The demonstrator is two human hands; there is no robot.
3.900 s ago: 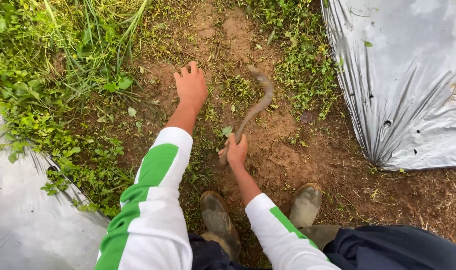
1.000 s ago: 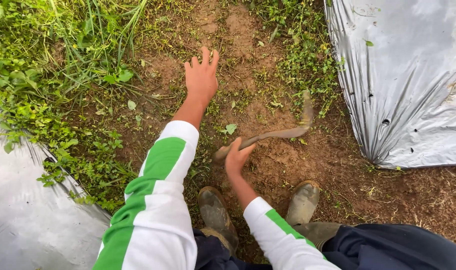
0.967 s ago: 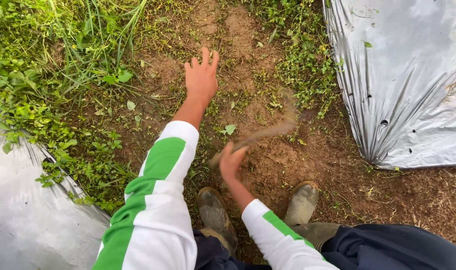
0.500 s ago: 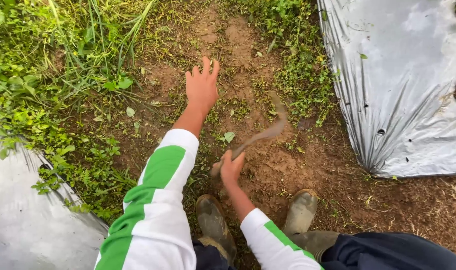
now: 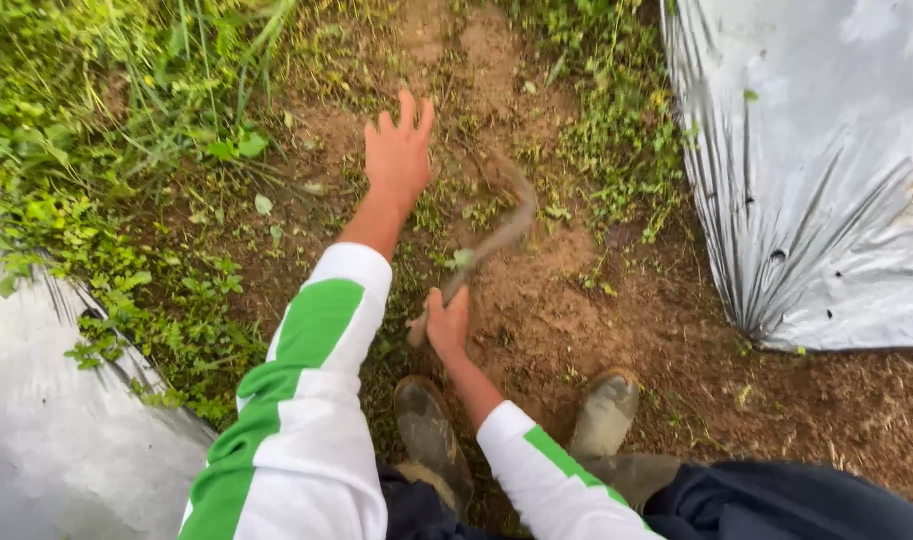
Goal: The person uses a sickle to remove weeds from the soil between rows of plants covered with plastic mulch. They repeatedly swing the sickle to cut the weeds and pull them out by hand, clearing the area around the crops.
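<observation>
My right hand grips the wooden handle of a curved sickle, whose blurred blade arcs over the bare brown soil ahead of me. My left hand is stretched forward with fingers spread, hovering over low weeds and soil and holding nothing. Both arms wear white sleeves with green patches. My two muddy boots stand on the soil below the hands.
Silver plastic mulch sheets lie at the right and at the lower left. Thick green grass and weeds cover the left side, and more weeds grow beside the right sheet. The dirt strip runs between them.
The sickle blade has swung from the right back toward the middle, ahead of my right hand. My left hand stays stretched out over the weeds.
</observation>
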